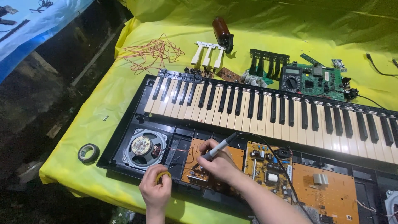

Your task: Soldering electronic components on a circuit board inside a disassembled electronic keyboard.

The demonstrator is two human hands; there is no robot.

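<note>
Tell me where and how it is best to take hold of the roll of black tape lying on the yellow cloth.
The roll of black tape lies flat, hole upward, alone on the yellow cloth left of the keyboard. Probably best from above: one finger in the hole, thumb on the outer rim, since both walls are exposed.

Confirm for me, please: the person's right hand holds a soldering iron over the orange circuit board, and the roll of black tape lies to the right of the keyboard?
Not quite. The head view shows the roll of black tape left of the keyboard, on the yellow cloth. The right hand does hold the soldering iron over the orange circuit board.
</note>
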